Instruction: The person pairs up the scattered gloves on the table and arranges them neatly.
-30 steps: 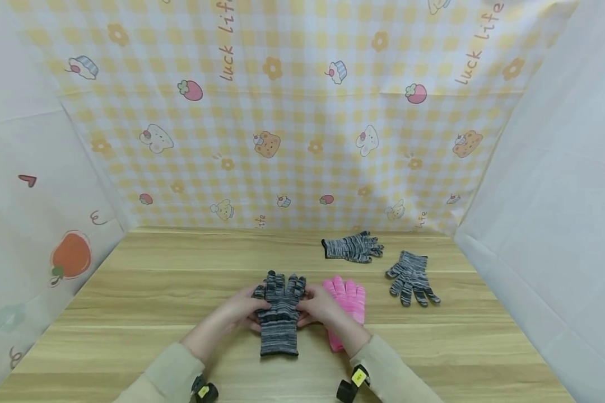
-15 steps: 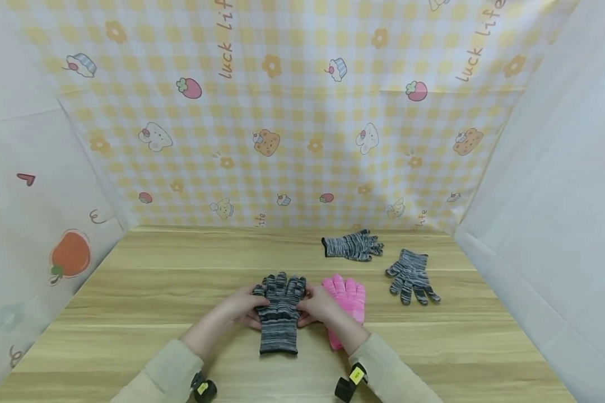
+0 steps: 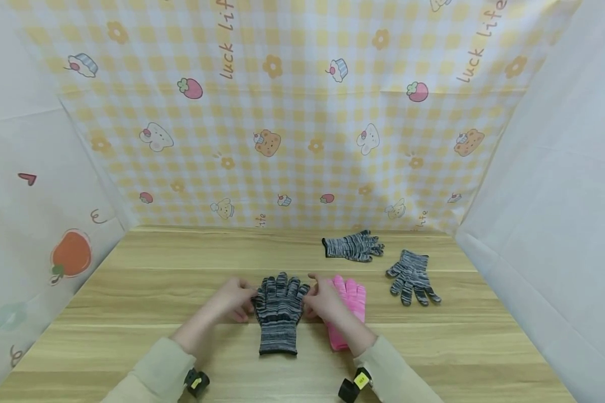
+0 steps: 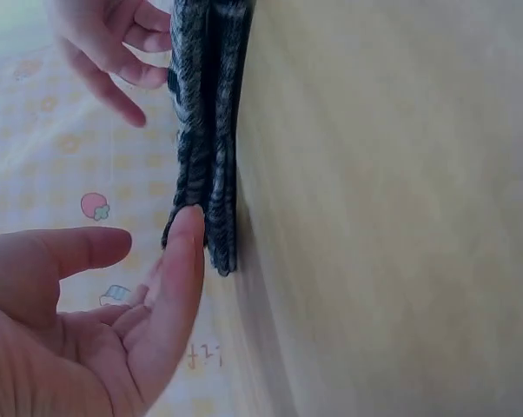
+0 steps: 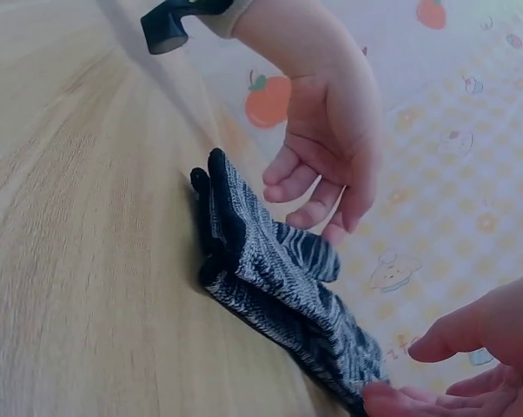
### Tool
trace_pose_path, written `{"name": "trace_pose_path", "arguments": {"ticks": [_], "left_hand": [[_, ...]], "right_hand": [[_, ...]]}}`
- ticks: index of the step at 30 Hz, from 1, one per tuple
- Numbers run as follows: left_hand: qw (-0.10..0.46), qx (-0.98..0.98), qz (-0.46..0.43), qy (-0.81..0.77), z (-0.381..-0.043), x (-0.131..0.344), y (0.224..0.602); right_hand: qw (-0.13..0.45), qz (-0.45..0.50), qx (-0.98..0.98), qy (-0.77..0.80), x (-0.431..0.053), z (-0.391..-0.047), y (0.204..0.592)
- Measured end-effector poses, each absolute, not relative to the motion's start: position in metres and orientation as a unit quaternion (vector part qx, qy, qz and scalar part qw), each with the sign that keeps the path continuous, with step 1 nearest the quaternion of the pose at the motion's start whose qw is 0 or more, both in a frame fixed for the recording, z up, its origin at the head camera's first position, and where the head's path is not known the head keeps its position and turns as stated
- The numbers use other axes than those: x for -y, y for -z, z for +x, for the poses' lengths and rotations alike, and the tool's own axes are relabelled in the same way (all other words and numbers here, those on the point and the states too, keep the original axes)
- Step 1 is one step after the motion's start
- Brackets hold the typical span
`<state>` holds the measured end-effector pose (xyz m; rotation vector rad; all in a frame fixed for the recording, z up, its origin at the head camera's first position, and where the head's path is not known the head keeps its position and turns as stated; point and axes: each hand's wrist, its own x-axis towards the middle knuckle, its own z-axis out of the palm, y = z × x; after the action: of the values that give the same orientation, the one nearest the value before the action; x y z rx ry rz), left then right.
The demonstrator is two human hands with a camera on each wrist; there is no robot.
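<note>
A pair of grey-and-black knit gloves (image 3: 279,324) lies stacked on the wooden table, fingers pointing away and cuffs toward me. Two layers show along the edge of the gloves (image 4: 192,130) in the left wrist view. My left hand (image 3: 236,299) is at their left side, thumb and fingers parted; one fingertip appears to touch the knit. On the right side, my right hand (image 3: 324,299) has its thumb spread away, and its fingers (image 5: 400,401) reach the gloves' edge in the right wrist view. Neither hand grips the gloves.
Pink knit gloves (image 3: 354,302) lie partly under the right forearm. One loose grey glove (image 3: 350,247) is at the back of the table (image 3: 181,252), another grey glove (image 3: 412,277) farther right. A checked cloth backdrop (image 3: 302,112) rises behind, with white cloth at both sides.
Both hands have let go of the stacked grey gloves and drawn apart to their sides. The top glove's fingers now lie more spread and straight. The other gloves have not moved.
</note>
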<state>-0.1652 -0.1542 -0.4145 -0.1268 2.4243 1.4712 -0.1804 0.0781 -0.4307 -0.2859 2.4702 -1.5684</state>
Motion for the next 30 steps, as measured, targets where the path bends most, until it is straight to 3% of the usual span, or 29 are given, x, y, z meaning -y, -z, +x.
{"name": "trace_pose_path", "arguments": {"ticks": [9,18,30], "left_hand": [[0.105,-0.894,-0.023,-0.436,-0.177,0.158,0.417],[0.122,-0.903,-0.015,-0.412,-0.186,0.155,0.416],[0.142,-0.891,-0.013,-0.432,-0.191,0.154,0.417]], "right_hand": [[0.045,-0.224,-0.879,0.418,-0.078,-0.168,0.422],[0.061,-0.352,-0.874,0.330,-0.071,-0.151,0.428],[0.005,-0.488,-0.850,0.197,-0.063,-0.139,0.442]]}}
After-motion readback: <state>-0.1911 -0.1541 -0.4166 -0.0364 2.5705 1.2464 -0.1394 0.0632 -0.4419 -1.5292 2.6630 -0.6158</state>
